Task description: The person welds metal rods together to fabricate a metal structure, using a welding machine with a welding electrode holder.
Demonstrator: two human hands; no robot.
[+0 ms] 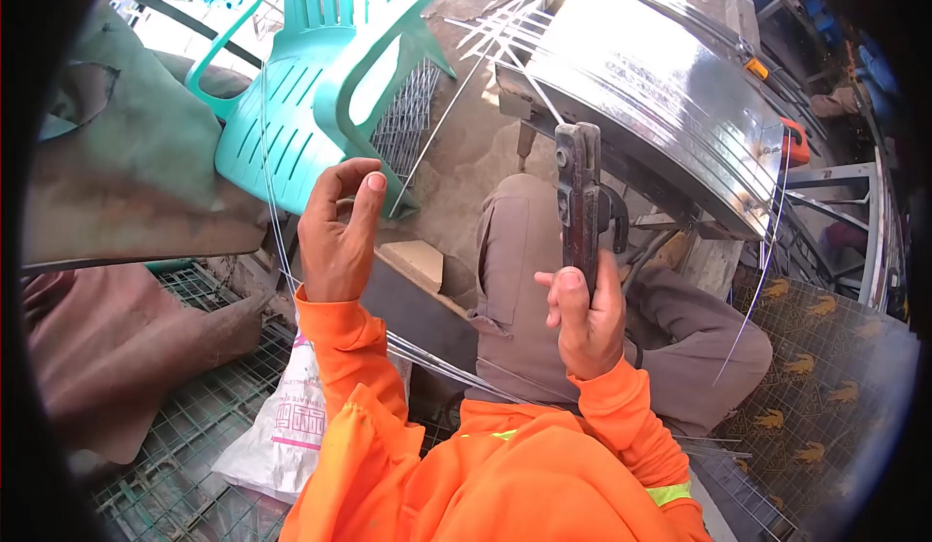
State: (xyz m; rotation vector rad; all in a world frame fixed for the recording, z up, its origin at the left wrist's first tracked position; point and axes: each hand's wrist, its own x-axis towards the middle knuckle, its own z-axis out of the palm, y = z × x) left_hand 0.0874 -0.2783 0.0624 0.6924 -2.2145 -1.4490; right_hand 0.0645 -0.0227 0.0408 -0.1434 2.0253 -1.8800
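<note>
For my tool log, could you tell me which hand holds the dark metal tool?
The right hand grips the dark metal tool upright; the left hand, raised with fingers curled, holds no tool.

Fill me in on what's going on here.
A person in orange sleeves sits on the ground. The right hand grips a dark metal tool upright. The left hand is raised, its fingers half curled beside thin wires; whether it holds them is unclear. A teal chair lies tipped ahead, next to a shiny metal sheet, with mesh on the ground.
</note>
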